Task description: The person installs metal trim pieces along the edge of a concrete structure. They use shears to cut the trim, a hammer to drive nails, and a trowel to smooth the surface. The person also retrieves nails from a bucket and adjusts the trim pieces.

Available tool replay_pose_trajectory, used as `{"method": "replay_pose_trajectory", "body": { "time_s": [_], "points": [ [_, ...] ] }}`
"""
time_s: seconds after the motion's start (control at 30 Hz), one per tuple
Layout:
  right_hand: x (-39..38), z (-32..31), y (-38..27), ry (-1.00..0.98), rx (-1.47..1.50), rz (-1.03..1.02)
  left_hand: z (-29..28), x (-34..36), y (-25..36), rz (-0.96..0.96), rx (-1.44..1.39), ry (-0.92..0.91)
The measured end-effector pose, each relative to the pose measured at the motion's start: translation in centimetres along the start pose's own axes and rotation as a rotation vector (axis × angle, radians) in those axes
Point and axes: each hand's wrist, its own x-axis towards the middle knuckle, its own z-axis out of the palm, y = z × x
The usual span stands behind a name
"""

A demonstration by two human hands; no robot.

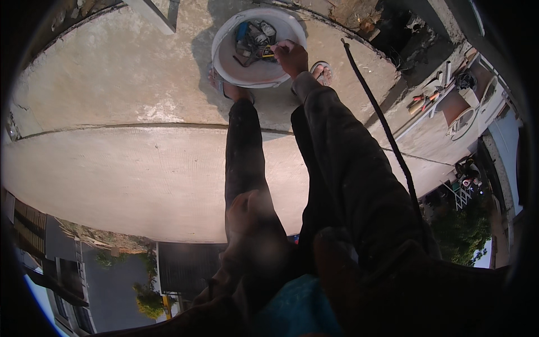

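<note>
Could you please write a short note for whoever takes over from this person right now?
Right hand: inside the white bucket, fingers curled at a yellow-and-black tool; grip unclear.
Left hand: blurred, near the camera; open or shut unclear.
The bucket stands on the concrete ledge by the feet, with mixed tools inside. A black cable runs on the right.
Nothing is lifted out yet.

Right arm — dark-sleeved, stretched from the near lower right to the far upper centre, nearly straight. Right hand (291, 58) at the far end, knuckles up, fingers curled closed downward. Left hand (247, 216) near, left of centre, blurred — held close to the camera, fingers bent loosely inward; its grip cannot be judged. Left forearm enters from the lower edge.
</note>
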Motion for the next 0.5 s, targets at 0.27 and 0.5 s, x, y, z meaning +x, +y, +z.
{"method": "replay_pose_trajectory", "body": {
  "time_s": [0.27,0.5],
  "points": [
    [-1.1,0.7,0.4,-0.07,0.437,0.113,-0.9,3.4,4.6,-0.234,-0.467,-0.058],
    [-8.1,-0.2,-3.3,-0.275,0.639,0.162,4.5,22.2,13.4,0.248,-0.734,-0.073]
  ]
}}
